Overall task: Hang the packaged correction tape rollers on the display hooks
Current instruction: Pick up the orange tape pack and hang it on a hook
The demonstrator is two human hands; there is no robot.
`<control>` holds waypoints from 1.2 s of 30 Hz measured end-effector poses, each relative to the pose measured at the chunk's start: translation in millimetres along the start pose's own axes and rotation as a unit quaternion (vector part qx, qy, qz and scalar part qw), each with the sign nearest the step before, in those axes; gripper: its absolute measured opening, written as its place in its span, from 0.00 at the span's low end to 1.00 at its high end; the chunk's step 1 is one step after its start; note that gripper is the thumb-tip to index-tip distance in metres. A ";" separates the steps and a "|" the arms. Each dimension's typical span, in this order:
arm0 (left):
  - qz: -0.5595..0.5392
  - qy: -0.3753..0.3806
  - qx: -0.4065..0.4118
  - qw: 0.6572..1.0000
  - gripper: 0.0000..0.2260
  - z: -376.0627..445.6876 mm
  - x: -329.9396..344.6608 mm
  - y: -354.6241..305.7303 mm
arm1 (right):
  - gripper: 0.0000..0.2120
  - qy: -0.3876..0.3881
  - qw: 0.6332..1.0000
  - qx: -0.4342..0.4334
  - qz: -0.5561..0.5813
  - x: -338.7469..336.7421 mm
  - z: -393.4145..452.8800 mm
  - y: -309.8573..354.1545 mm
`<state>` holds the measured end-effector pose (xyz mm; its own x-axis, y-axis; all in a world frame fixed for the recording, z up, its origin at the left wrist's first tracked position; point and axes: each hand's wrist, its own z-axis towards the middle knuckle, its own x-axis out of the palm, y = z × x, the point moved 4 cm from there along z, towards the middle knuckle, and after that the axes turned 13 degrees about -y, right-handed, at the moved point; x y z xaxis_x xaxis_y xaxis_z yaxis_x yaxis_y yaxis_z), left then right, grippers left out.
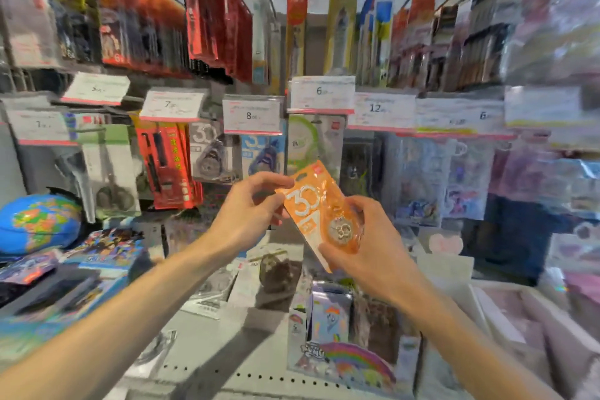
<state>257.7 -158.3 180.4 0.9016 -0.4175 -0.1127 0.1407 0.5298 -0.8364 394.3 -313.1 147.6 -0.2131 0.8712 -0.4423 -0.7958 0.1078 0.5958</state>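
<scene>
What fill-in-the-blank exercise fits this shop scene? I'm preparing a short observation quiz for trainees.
1. Both hands hold a packet whose colour is ____.
2. The large number printed on it is ____.
3. The left hand pinches the packet's ____ end; the right hand has the lower end.
4. At far left sits a blue ____.

Answers: orange; 30; upper; globe

Both bare forearms reach forward; left hand (250, 204) pinches with fingertips, right hand (367, 247) grips from below.
</scene>
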 end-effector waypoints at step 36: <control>0.499 -0.092 0.546 0.667 0.18 76.1 -63.0 -60.1 | 0.40 -0.091 0.992 -0.026 -0.080 27.5 15.0 8.7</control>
<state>223.5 -107.6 278.6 0.7904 0.5887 -0.1695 -0.4430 0.7404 0.5056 390.0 -281.1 150.7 0.0211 0.9172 -0.3978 -0.8405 0.2317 0.4897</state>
